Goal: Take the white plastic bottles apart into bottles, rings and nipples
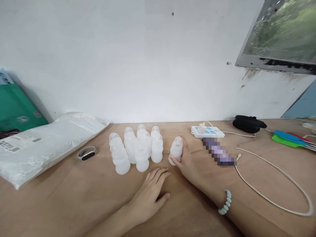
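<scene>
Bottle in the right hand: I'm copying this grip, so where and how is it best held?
Probably around the body, coming from the right, thumb on the near side: the bottle has rounded sides that suit a wrapped right hand, and other bottles stand to its left, leaving the right freer.

Frosted plastic is shown by bottles (pixel 142 159) near the back edge of the matt table (pixel 81 191), glossy film by the white bag (pixel 51 144).

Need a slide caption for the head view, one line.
Right hand around one dome-topped white bottle, apart from the cluster of similar bottles; left hand open nearby.
</scene>
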The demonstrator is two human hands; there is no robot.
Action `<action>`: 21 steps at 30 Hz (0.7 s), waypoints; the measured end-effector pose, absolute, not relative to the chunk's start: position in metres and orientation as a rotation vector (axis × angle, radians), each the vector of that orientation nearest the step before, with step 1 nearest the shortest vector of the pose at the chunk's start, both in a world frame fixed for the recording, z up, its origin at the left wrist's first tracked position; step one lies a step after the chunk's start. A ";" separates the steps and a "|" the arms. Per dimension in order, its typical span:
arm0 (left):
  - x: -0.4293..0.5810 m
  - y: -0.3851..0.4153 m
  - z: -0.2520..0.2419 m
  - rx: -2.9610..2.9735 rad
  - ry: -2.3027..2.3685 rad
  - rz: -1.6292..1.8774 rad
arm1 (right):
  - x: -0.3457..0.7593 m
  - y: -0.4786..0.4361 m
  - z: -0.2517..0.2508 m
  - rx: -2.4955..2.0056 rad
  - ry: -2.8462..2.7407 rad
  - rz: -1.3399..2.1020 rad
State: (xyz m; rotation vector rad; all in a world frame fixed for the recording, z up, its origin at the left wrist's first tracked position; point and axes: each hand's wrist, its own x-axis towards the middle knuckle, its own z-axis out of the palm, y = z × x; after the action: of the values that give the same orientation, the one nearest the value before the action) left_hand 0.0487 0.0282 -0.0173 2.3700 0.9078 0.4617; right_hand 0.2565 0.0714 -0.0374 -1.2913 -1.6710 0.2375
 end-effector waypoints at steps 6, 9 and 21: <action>0.048 0.028 -0.017 2.400 0.903 0.465 | 0.250 0.101 -0.045 -1.326 -1.768 0.333; 0.048 0.028 -0.018 2.424 0.901 0.450 | 0.248 0.107 -0.047 -1.342 -1.801 0.324; 0.048 0.028 -0.018 2.452 0.887 0.432 | 0.258 0.106 -0.058 -1.410 -2.061 0.152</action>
State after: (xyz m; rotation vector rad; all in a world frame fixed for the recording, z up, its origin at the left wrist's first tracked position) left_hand 0.0481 0.0282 -0.0176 2.4524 0.8869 0.4322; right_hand 0.2578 0.1064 -0.0577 -1.4104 -2.0608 0.1516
